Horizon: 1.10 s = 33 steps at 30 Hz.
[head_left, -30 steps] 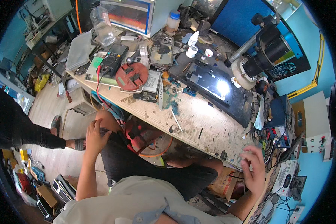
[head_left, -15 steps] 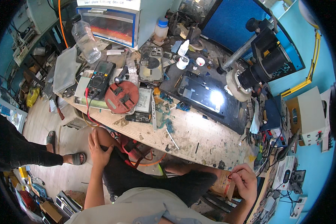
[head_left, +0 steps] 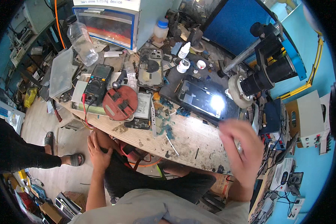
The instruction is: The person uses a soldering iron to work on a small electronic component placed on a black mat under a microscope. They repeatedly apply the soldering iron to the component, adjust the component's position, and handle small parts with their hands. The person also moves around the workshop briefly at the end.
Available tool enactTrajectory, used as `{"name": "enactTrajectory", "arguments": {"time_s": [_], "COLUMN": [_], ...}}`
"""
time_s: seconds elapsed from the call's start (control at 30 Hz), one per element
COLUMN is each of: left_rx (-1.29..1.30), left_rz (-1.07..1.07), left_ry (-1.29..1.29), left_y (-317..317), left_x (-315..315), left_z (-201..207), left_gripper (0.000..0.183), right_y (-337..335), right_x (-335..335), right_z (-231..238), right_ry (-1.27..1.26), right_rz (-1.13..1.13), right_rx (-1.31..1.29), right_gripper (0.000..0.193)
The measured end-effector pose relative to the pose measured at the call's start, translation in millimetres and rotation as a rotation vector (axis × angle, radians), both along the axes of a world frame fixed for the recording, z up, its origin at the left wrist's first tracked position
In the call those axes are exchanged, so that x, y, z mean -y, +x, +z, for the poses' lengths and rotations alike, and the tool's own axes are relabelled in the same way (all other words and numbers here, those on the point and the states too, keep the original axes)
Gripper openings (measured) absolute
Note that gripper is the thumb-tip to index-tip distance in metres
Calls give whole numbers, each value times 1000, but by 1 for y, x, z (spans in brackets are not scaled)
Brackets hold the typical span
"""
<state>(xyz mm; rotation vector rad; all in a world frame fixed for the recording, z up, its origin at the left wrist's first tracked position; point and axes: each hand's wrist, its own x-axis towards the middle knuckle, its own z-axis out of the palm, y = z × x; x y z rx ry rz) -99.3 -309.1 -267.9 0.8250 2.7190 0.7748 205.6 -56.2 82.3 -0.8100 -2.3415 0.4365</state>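
My left hand (head_left: 99, 154) rests on my knee with its fingers spread, holding nothing. My right hand (head_left: 242, 151) is raised above the right front part of the workbench, its fingers curved toward the thumb. Motion blurs its fingertips, so whether anything is between them cannot be made out. Just beyond that hand lies a dark phone (head_left: 198, 98) on a black mat (head_left: 170, 88), under the bright light spot of a microscope (head_left: 253, 85). No part of the right hand visibly touches the phone.
On the left of the bench are a multimeter (head_left: 98, 83), a red round holder (head_left: 120, 103), an opened phone (head_left: 150, 68) and a plastic bottle (head_left: 82, 43). White bottles (head_left: 184, 50) stand behind the mat. Cables and devices crowd the right edge. Another person's legs (head_left: 22, 149) are at the left.
My right hand has risen from beside my lap at the bench's front edge and moved forward over the bench, toward the phone. The left hand stays on the knee. The view has shifted slightly.
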Motion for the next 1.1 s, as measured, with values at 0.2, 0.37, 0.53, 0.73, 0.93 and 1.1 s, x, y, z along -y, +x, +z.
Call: {"name": "enactTrajectory", "arguments": {"time_s": [0.2,0.37,0.53,0.73,0.93,1.1], "left_rx": [10,-4,43,34,19,-7], "left_rz": [7,0,14,6,11,4], "left_ry": [6,39,47,68,62,85], "left_y": [1,1,1,0,-1,0], "left_x": [4,7,6,10,8,9], "left_z": [0,-2,6,2,2,-1], "left_gripper": [119,120,119,118,118,118], "right_y": [-138,-160,-145,-132,-137,-146], "right_x": [-123,-229,-302,-345,-349,-334], "right_z": [-14,-53,-84,-108,-101,-89], "right_ry": [316,272,34,-24,-352,-300], "right_rz": [-268,-432,-466,-396,-493,-511], "right_rx": [98,380,544,747,596,640], "right_gripper": [16,20,29,43,58,64]}}
